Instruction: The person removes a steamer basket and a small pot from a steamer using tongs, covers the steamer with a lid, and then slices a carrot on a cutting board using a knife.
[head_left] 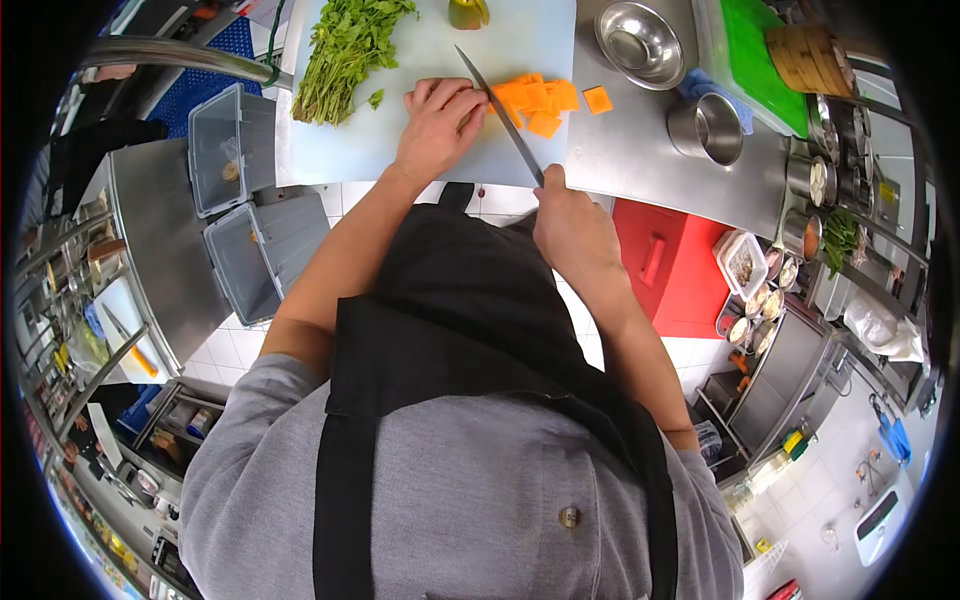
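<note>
My right hand [577,225] is closed round the handle of a long knife [510,125], whose blade points up and left across the white cutting board [400,155]. Beside the blade, my left hand [441,115] rests with curled fingers at the left end of a pile of orange slices [537,98]. Whether those fingers grip a piece is hidden. One orange slice [597,99] lies apart on the steel counter. A bunch of leafy greens [345,60] lies at the board's left, and a green vegetable piece [467,14] sits at its top.
On the steel counter [640,160] at the right stand a wide metal bowl [638,45], a metal pot [706,130] and a green board [755,60] with a bamboo steamer [808,62]. Grey bins [232,150] stand left. A red cabinet [680,265] is below the counter.
</note>
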